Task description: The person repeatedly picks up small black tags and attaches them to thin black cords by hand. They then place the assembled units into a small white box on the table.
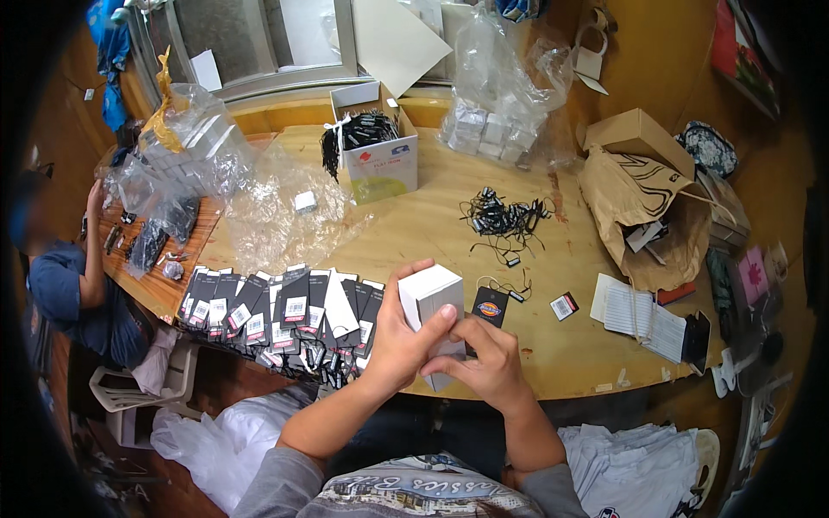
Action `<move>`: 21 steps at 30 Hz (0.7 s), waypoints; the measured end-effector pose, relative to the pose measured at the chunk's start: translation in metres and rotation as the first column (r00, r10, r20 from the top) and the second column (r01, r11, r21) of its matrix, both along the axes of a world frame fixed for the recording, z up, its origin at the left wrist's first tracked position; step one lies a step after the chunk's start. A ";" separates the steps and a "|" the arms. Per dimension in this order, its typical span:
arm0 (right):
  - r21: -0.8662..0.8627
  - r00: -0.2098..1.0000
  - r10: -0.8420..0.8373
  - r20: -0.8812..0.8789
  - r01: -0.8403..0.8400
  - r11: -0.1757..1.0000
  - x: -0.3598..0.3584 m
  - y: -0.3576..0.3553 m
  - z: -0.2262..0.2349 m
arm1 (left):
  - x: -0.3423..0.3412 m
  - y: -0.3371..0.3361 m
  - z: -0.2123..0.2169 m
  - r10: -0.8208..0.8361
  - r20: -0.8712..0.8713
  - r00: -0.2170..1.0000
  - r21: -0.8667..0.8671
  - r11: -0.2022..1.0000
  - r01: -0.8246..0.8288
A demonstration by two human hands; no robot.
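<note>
Small white box (429, 298) gripped at center frame, left hand (399, 341) wrapped around its side, right hand (484, 363) pinching its lower front. Matte cardboard, sharp-cornered; likely light, stiff, crushable — best held by flat faces. Black hang tags (285, 309) fanned at nine o'clock on wooden surface (432, 216).

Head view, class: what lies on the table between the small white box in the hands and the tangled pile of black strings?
In the head view, a black hang tag with string lies between the white box and the string pile.
</note>
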State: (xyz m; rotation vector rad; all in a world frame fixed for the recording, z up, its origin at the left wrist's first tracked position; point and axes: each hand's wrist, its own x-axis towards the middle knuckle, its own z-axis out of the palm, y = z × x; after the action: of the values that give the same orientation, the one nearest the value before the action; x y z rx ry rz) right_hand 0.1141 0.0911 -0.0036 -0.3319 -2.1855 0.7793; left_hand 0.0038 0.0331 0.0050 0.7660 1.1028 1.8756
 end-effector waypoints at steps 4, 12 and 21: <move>-0.180 0.995 -0.002 -0.099 -0.016 0.983 0.000 0.005 -0.009 | -0.010 0.003 -0.006 -0.032 0.061 0.998 -0.001 0.999 0.033; -0.043 0.999 0.039 -0.033 -0.041 0.998 -0.001 0.009 -0.003 | -0.010 0.001 0.004 -0.051 0.040 0.998 -0.006 0.999 0.051; 0.108 1.000 0.011 -0.011 -0.010 0.994 0.004 0.009 0.013 | -0.023 0.003 0.017 -0.052 0.065 0.997 -0.015 0.998 0.053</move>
State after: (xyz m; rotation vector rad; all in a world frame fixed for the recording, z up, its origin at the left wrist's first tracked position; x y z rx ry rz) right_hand 0.1182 0.1000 0.0089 -0.2607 -2.2104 0.6638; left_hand -0.0191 0.0361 0.0219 0.7134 1.0467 1.8321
